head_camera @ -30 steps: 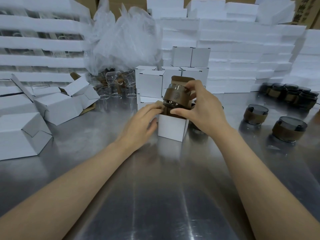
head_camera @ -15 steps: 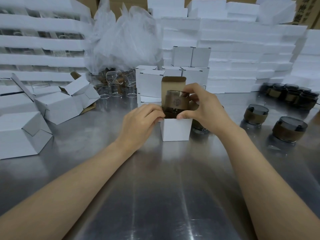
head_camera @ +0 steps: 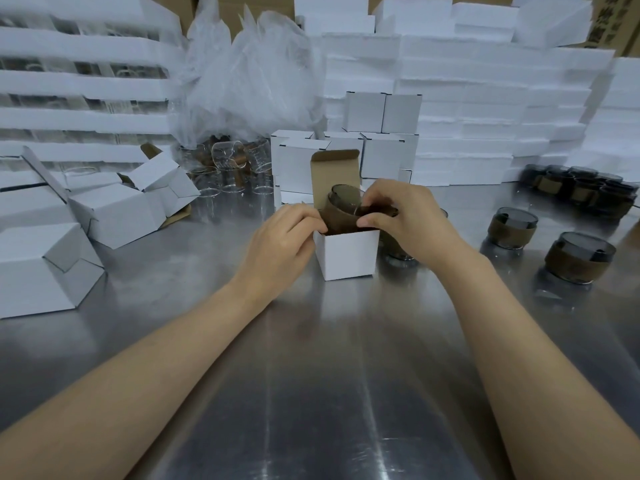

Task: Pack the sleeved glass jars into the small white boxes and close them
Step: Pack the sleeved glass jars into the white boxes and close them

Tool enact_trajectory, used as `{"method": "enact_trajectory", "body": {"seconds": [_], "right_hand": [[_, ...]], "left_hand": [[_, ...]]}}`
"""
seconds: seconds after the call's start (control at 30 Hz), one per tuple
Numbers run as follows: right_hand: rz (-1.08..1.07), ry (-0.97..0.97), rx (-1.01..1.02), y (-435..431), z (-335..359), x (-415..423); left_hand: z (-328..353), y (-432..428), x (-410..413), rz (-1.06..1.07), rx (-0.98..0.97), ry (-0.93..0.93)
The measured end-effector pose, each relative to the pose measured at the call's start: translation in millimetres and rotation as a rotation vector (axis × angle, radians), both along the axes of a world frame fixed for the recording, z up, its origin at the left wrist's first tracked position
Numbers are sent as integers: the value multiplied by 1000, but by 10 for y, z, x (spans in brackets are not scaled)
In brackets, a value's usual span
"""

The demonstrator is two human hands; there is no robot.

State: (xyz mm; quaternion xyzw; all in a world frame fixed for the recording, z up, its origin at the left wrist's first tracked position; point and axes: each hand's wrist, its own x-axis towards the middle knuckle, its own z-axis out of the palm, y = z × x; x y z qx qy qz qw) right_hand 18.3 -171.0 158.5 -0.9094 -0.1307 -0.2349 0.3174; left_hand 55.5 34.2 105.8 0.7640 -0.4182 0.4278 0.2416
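A person works at a shiny metal surface point(head_camera: 311, 393), seen from a head-worn camera looking down at both bare forearms. In the middle stands a small white box point(head_camera: 348, 252), upright, its brown-lined lid flap point(head_camera: 335, 174) raised at the back. A glass jar in a brown sleeve point(head_camera: 343, 211) sits tilted in the box mouth, partly in, its rim leaning toward the lid flap.

The right hand point(head_camera: 405, 220) grips the jar from the right, thumb and fingers closed around the sleeve. The left hand point(head_camera: 284, 240) curls against the box's left wall at the top edge, fingers narrow and touching the opening, apparently steadying it or holding a side flap clear; exactly which cannot be told.

The step in hand looks like seating the jar. To do it well, the jar likely needs righting so it drops straight, since a tilted one may catch its sleeve on the cardboard edge or push the box over. The left hand should keep the box pinned and the side flaps out of the way. The lid then has to be folded forward and tucked.

To the right, well apart, more sleeved jars point(head_camera: 578, 258) wait on the surface. Behind stand closed white boxes point(head_camera: 381, 112); open boxes point(head_camera: 138, 209) lie at the left.
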Motion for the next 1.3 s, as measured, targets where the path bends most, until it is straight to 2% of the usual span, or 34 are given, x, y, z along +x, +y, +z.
{"method": "enact_trajectory", "body": {"seconds": [0.37, 0.5, 0.6, 0.7, 0.83, 1.03, 1.3], "right_hand": [[29, 106, -181, 51, -17, -11], [-44, -7, -55, 81, 6, -29], [-262, -101, 45, 9, 39, -29], [-453, -25, 36, -131, 45, -18], [-558, 179, -47, -170, 19, -16], [-534, 277, -129, -92, -24, -13], [-458, 304, -123, -117, -74, 3]], "left_hand": [[-3, -1, 21, 8, -43, 24], [-17, 3, 15, -13, -46, 40], [-30, 0, 12, 12, -36, 63], [-26, -6, 26, 69, -36, 39], [-41, -4, 44, 154, -42, 6], [-53, 30, 102, 257, -39, 48], [-78, 24, 102, 226, -62, 115]]}}
